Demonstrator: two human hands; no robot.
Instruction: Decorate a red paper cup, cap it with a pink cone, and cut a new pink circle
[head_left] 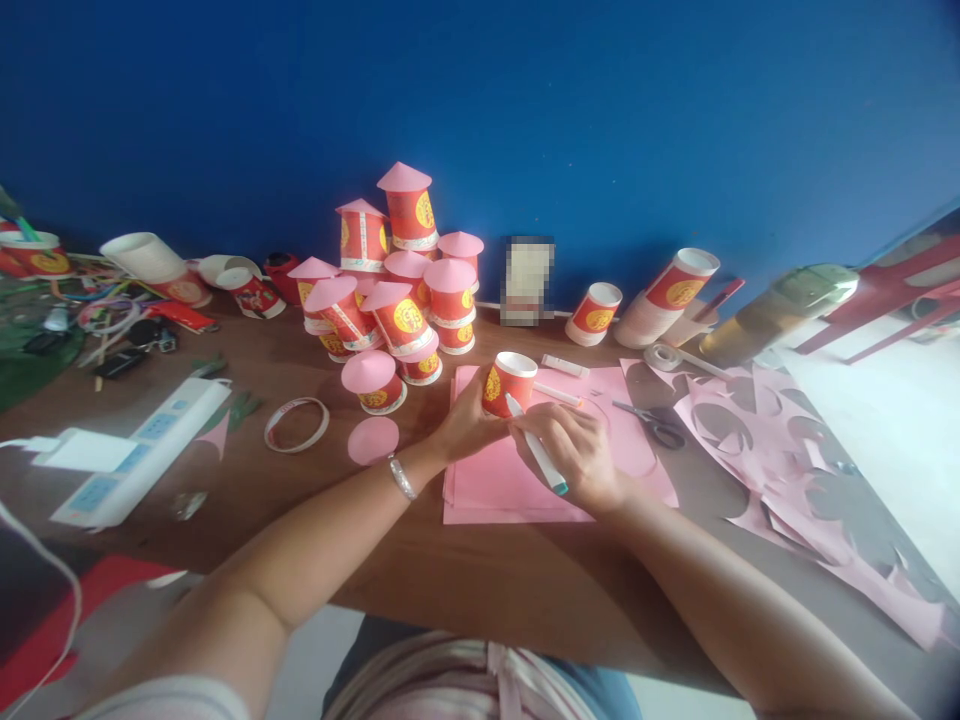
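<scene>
Cup (511, 386), qty 1, red w/ yellow emblem: over pink paper (480, 475). L hand (471, 425): fingers part-curled, gripping lower cup. R hand (576, 448): fingers pinched tight on marker (547, 462). Risk: mark could skew if cup turns in slack L grip. Cup axis approx. vert., white end up; marker slants, teal end twd. wearer, other twd. cup; contact unclear.

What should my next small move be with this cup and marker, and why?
Probably hold the cup steady in your left hand and guide the marker in your right hand gently along its red side. The left hand grips the cup, and the marker's tapered end points at that side, though I can't tell whether it touches.
</scene>
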